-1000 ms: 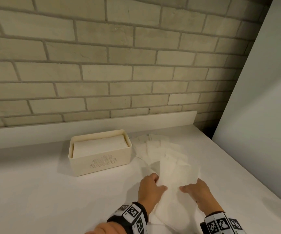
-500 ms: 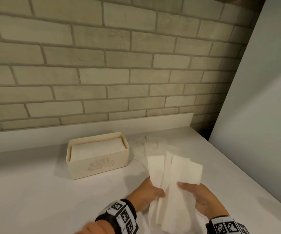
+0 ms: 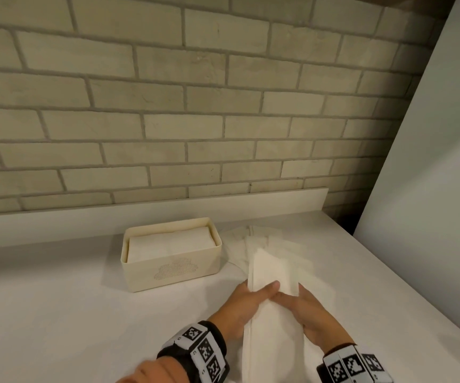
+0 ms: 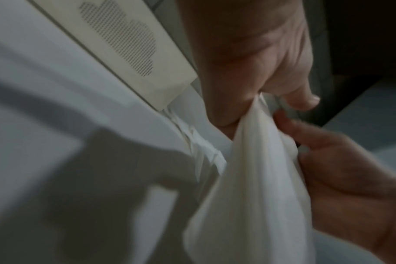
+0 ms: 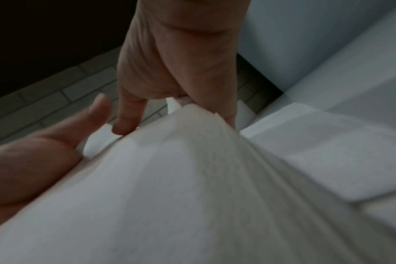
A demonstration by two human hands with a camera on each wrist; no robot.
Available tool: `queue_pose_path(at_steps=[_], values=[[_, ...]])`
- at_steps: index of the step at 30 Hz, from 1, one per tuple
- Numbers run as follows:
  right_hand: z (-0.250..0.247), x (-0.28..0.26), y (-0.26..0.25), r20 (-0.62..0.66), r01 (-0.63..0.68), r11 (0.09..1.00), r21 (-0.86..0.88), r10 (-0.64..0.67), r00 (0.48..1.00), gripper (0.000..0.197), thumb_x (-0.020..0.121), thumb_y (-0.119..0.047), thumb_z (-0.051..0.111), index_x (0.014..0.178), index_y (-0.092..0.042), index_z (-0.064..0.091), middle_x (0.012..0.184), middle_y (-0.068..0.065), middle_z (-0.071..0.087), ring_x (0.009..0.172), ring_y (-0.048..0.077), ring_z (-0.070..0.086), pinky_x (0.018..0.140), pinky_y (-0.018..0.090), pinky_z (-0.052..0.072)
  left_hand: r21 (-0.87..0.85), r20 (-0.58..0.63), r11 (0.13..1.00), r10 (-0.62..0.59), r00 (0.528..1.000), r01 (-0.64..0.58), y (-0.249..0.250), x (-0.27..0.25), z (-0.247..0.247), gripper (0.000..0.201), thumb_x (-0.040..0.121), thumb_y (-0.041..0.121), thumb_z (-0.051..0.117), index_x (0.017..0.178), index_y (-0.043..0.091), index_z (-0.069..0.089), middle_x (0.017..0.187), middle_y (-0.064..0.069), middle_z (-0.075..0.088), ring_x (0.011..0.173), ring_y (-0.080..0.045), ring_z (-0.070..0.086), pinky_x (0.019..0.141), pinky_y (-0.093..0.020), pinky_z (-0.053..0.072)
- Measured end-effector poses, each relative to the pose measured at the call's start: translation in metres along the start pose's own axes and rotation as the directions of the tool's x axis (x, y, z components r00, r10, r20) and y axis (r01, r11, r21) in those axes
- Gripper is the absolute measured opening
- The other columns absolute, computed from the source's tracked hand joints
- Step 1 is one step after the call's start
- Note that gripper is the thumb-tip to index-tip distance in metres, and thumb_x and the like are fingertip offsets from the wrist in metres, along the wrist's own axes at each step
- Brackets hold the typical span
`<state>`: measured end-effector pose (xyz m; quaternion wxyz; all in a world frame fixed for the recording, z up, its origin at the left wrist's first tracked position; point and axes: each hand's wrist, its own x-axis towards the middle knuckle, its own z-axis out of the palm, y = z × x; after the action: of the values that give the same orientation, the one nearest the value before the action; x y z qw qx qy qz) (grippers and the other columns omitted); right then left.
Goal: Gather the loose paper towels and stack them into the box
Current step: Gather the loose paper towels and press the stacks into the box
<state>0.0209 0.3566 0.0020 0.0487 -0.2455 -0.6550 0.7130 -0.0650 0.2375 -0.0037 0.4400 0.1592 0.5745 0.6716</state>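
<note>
Between the two hands a bundle of paper towels (image 3: pixel 274 308) is held, lifted off the table (image 3: pixel 71 313); the left hand (image 3: pixel 247 305) is curled round its left edge, with the thumb laid across the front; the right hand (image 3: pixel 310 316) is curled round its right edge, and in the left wrist view its fingers (image 4: pixel 305 141) are seen pinching the folds. The long side of the bundle runs away from the person, with the far end pointing up and away toward the wall; the near end hangs down between the wrists. The box (image 3: pixel 171 254) sits up and to the left of the fingers, well apart from them, and its long side runs left to right; a stack of towels is already seen inside it, close to the rim. So the bundle would likely have to be turned sideways before it can be laid in; the left hand is the nearer one to the box. More loose towels (image 3: pixel 253 244) are spread flat on the table just right of the box, beyond the bundle; these are not yet gathered.
</note>
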Motion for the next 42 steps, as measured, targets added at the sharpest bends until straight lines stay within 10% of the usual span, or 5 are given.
queue_pose_path(at_steps=[11,19,28,35,42], values=[[0.023,0.02,-0.022,0.346,-0.041,0.959,-0.279,0.14,0.928,0.063,0.05,-0.011,0.083,0.109,-0.011,0.064,0.107,0.006,0.073,0.102,0.022,0.068,0.082,0.031,0.055,-0.318,-0.102,0.945,0.05,0.994,-0.08,0.039,-0.017,-0.048,0.041,0.072,0.021,0.071,0.108,0.002,0.066,0.11,-0.022,0.068,0.099,-0.037,0.065,0.089,-0.048,0.052],[0.055,0.069,-0.072,-0.021,0.108,0.961,-0.254,-0.117,0.993,0.018,0.067,-0.009,0.081,0.081,-0.004,0.07,0.081,0.009,0.071,0.072,0.021,0.064,0.063,0.026,0.048,0.017,-0.461,0.952,0.278,0.842,-0.305,0.091,-0.044,-0.154,0.039,0.076,-0.004,0.069,0.114,0.0,0.06,0.097,-0.011,0.07,0.084,-0.025,0.067,0.067,-0.03,0.054],[0.121,0.12,-0.13,-0.108,0.358,0.931,0.077,-0.349,0.931,0.03,0.064,0.005,0.079,0.079,-0.016,0.065,0.08,0.004,0.067,0.074,0.02,0.064,0.07,0.032,0.054,0.343,-0.612,0.897,0.44,0.658,-0.28,0.118,-0.037,-0.199,0.028,0.075,-0.006,0.071,0.09,0.014,0.06,0.089,-0.004,0.065,0.085,-0.023,0.063,0.074,-0.029,0.052],[0.123,0.156,-0.088,0.127,0.15,0.982,-0.116,-0.135,0.983,0.064,0.062,0.01,0.079,0.114,-0.022,0.061,0.107,0.01,0.068,0.098,0.029,0.067,0.072,0.034,0.057,0.334,-0.616,0.912,0.402,0.678,-0.237,0.101,-0.02,-0.213,0.044,0.072,0.0,0.076,0.107,0.015,0.053,0.089,0.001,0.064,0.081,-0.014,0.062,0.069,-0.022,0.051],[0.127,0.163,-0.094,0.034,0.17,0.98,-0.104,-0.167,0.985,0.032,0.063,0.009,0.079,0.083,-0.01,0.063,0.088,0.011,0.069,0.086,0.03,0.065,0.082,0.04,0.054,0.298,-0.613,0.907,0.421,0.668,-0.298,0.109,-0.014,-0.21,0.034,0.076,0.003,0.075,0.094,0.023,0.054,0.091,0.003,0.065,0.091,-0.021,0.064,0.078,-0.029,0.052]])
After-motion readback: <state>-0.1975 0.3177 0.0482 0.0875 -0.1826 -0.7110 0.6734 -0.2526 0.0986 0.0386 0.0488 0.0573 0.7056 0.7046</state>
